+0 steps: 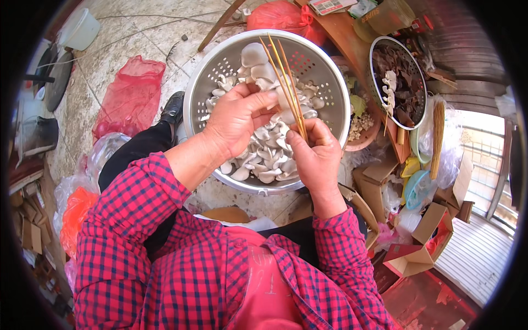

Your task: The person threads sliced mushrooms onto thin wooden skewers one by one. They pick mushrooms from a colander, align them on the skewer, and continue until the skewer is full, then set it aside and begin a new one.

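My left hand (243, 113) holds a few pale oyster mushrooms (254, 55) above a large perforated metal colander (191, 78). In my right hand (315, 152), several thin bamboo skewers (288, 80) are gripped near their lower ends and fan out upward. Loose oyster mushrooms (264, 159) cover the bottom of the colander below both hands. The fingertips of my left hand are close to the skewers; whether they touch is hard to tell.
An oval colander (425, 99) at right holds dark wood ear fungus (406, 78), with skewered mushrooms (389, 88) on it. Beside it stand a skewer bundle (438, 140) and a bowl with cauliflower (363, 126). A red mesh bag (134, 90) lies left; cardboard boxes (431, 227) crowd the lower right.
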### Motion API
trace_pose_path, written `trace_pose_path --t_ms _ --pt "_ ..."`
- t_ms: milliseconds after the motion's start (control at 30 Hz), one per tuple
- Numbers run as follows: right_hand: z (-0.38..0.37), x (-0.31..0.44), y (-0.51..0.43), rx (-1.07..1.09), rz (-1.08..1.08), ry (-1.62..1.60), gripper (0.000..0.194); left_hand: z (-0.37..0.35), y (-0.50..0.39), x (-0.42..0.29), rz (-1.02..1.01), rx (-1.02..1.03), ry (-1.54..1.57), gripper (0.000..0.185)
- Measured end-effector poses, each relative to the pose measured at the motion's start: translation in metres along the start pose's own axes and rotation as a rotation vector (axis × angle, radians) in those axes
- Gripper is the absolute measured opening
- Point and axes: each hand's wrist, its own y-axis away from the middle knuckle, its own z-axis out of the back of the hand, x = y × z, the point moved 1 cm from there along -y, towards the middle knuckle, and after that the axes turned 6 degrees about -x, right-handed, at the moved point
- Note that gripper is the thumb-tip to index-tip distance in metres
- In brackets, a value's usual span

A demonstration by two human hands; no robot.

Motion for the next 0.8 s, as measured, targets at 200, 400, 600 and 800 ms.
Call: trace_pose_path --t_ms 200,400,600,800 --pt "0.0 -0.003 -0.002 -0.005 0.014 0.041 0.007 -0.002 0.0 -0.001 0.036 -0.064 0.09 0.026" --pt "-0.001 -0.005 -0.001 0.023 -0.039 -0.012 0.007 0.001 0.0 0.002 0.046 -0.084 0.061 0.025" --pt "-0.001 -0.004 -0.002 0.049 -0.07 -0.065 0.007 0.003 -0.002 0.004 0.067 -0.083 0.037 0.027" --pt "0.012 -0.007 -0.018 -0.049 -0.057 -0.053 0.007 -0.003 -0.008 -0.013 0.024 -0.122 -0.056 0.04"
